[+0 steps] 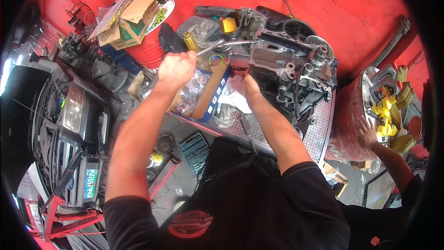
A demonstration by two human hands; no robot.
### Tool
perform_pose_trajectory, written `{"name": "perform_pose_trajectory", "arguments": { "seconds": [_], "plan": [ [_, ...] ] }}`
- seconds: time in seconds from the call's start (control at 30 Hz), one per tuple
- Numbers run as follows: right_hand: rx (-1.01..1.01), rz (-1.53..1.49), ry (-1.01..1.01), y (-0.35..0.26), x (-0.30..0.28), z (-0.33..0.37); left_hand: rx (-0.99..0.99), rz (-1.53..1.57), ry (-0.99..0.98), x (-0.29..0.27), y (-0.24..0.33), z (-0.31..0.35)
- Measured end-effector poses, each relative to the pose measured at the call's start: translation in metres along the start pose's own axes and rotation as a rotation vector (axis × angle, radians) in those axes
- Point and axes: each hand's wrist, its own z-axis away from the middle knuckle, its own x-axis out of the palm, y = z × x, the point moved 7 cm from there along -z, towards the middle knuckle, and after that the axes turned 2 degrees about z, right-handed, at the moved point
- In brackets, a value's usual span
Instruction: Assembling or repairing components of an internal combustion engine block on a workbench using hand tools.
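My left hand is closed around the handle of a shiny metal ratchet. From the ratchet's round head, a long thin bar runs right to the upper left edge of the engine block. My right hand is low against the block's left side, with its fingers mostly hidden, so its grip cannot be made out. Between my arms, an open cardboard box holds parts in clear plastic. White cloth or paper lies beside my right wrist. A gold cylindrical can stands just beyond my left hand.
The engine rests on a perforated metal bench. A socket set lies on the floor. At left is a car front. At right, another person's hand touches a red drum topped with bottles and a yellow tool.
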Motion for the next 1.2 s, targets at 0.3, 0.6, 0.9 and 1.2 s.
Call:
{"name": "perform_pose_trajectory", "arguments": {
  "seconds": [0.3, 0.6, 0.9, 1.2],
  "plan": [
    [0.014, 0.013, 0.01, 0.0, -0.004, -0.011, 0.073, 0.044, 0.013, 0.01, -0.011, -0.008],
    [0.173, -0.086, 0.086, -0.009, 0.057, -0.043, 0.14, 0.08, 0.066, 0.023, -0.027, -0.021],
    [0.119, 0.039, 0.182, 0.0, 0.02, -0.009, 0.198, 0.122, 0.066, 0.032, -0.04, -0.035],
    [0.276, 0.183, 0.303, 0.0, 0.039, -0.02, 0.238, 0.14, 0.124, 0.042, -0.048, -0.048]
  ]
}}
